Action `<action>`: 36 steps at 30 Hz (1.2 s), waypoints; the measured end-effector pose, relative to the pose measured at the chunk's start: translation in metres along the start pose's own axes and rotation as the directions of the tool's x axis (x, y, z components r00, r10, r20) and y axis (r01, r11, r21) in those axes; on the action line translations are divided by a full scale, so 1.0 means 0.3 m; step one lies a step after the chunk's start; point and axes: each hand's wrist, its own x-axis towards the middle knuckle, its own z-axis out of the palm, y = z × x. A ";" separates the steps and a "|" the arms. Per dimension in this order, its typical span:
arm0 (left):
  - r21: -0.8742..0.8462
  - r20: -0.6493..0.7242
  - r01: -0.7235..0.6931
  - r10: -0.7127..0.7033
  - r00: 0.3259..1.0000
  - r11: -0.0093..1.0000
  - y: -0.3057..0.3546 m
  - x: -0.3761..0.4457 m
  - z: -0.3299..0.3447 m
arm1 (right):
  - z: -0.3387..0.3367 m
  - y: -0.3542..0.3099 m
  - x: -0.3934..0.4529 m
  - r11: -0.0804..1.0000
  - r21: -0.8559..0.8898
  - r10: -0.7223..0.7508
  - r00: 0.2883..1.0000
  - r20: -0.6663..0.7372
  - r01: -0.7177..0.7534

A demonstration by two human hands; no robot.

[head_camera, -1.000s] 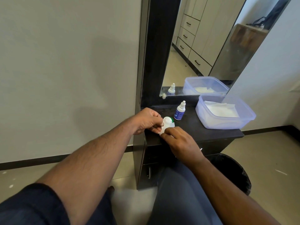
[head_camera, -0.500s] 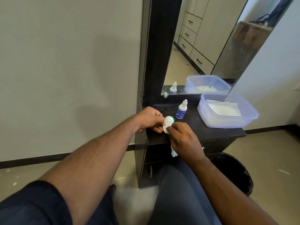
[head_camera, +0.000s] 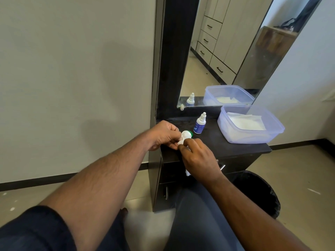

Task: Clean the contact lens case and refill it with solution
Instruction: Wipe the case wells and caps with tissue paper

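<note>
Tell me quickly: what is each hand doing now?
Left hand: holds the lens case.
Right hand: holds a white tissue against the case.

We cannot see most of the contact lens case, covered by both hands; the solution bottle label is too small to read.

Pale wall; dark vanity; leaning mirror.
</note>
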 end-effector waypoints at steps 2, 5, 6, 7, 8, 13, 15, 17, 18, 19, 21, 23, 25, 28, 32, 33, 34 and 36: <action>-0.003 0.006 -0.001 0.001 1.000 1.000 0.000 -0.002 0.000 | 0.001 -0.007 0.007 0.999 0.000 0.033 0.999 0.012 -0.033; -0.008 0.013 0.000 0.000 1.000 1.000 0.003 -0.008 -0.002 | -0.001 -0.012 0.005 0.997 0.030 0.074 0.997 -0.001 -0.074; -0.015 0.018 0.003 -0.002 1.000 1.000 0.003 -0.009 -0.001 | 0.004 -0.009 -0.003 0.995 0.048 0.083 0.997 -0.005 -0.083; -0.025 0.024 0.006 -0.006 1.000 1.000 0.004 -0.009 -0.001 | 0.009 -0.006 -0.013 0.994 0.070 0.090 0.996 -0.010 -0.089; -0.034 0.031 0.010 -0.009 0.999 0.999 0.004 -0.009 0.000 | 0.010 -0.006 -0.023 0.989 0.100 0.109 0.994 -0.013 -0.107; -0.068 0.029 0.012 -0.010 1.000 0.998 0.006 -0.005 -0.002 | 0.001 0.000 -0.038 0.910 0.306 0.321 0.942 -0.093 -0.280; -0.065 0.029 0.020 -0.018 0.999 0.998 0.007 -0.008 -0.003 | 0.003 -0.002 -0.028 0.853 0.384 0.424 0.898 -0.115 -0.354; -0.072 0.025 0.020 -0.019 1.000 0.997 0.010 -0.012 -0.002 | 0.007 -0.004 -0.023 0.790 0.468 0.494 0.863 -0.102 -0.396; -0.081 0.022 0.019 -0.017 1.000 0.997 0.010 -0.015 -0.003 | 0.008 -0.005 -0.022 0.762 0.506 0.514 0.853 -0.092 -0.405; -0.089 0.023 0.017 -0.016 1.000 0.996 0.011 -0.016 -0.004 | 0.008 -0.007 -0.023 0.730 0.547 0.535 0.840 -0.083 -0.411; -0.093 0.028 0.016 -0.013 1.000 0.995 0.011 -0.017 -0.004 | 0.003 -0.004 -0.024 0.621 0.642 0.607 0.794 -0.030 -0.450; -0.085 0.034 0.012 -0.009 0.999 0.996 0.010 -0.016 -0.003 | -0.002 0.008 -0.021 0.475 0.711 0.675 0.733 0.083 -0.518; -0.076 0.041 0.012 -0.008 0.999 0.997 0.010 -0.017 -0.002 | -0.003 0.024 -0.018 0.425 0.716 0.675 0.721 0.158 -0.554; -0.071 0.046 0.015 -0.012 0.999 0.997 0.011 -0.015 -0.004 | -0.011 0.042 -0.008 0.485 0.676 0.626 0.760 0.175 -0.555; -0.064 0.039 0.019 -0.017 0.999 0.998 0.010 -0.014 -0.004 | -0.020 0.057 -0.001 0.552 0.634 0.572 0.799 0.185 -0.542; -0.060 0.038 0.020 -0.017 0.999 0.998 0.010 -0.015 -0.004 | -0.021 0.060 0.000 0.569 0.627 0.557 0.811 0.181 -0.531; -0.057 0.039 0.018 -0.016 0.999 0.998 0.010 -0.017 -0.005 | -0.021 0.062 -0.002 0.588 0.620 0.541 0.823 0.175 -0.519; -0.046 0.045 0.014 -0.012 0.999 0.999 0.012 -0.018 -0.005 | -0.021 0.068 -0.007 0.636 0.605 0.497 0.854 0.155 -0.480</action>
